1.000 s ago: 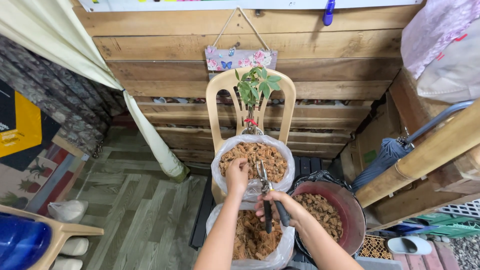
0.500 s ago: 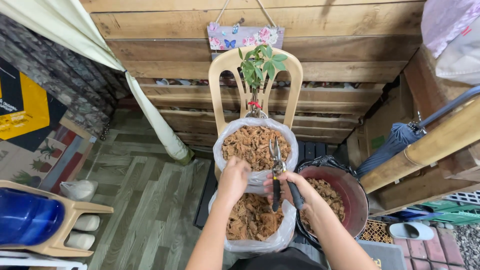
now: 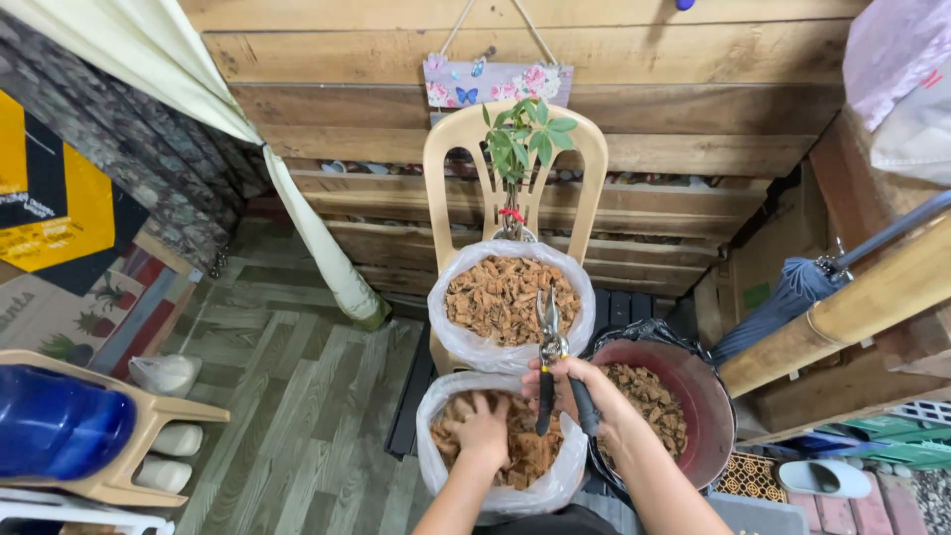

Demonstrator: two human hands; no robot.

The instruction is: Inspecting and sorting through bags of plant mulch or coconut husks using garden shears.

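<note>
Below, the left hand [image 3: 485, 428] was sunk, fingers curled, into the brown bark chips of the near clear plastic bag [image 3: 500, 466], gripping a clump of chips. Just beside it, the right hand [image 3: 584, 388] was clamped around the dark handles of a pair of pruning shears [image 3: 551, 349], whose closed steel blades pointed up and away over the far clear plastic bag of bark chips [image 3: 510, 302]. That far bag sat on the seat of a beige plastic chair [image 3: 451, 159], with a small green-leaved potted plant [image 3: 520, 139] rising behind it. To the right of both hands stood a round maroon plastic tub [image 3: 703, 386] lined with black plastic and partly filled with the same chips. A folded blue umbrella [image 3: 792, 292] leaned beyond the tub.
</note>
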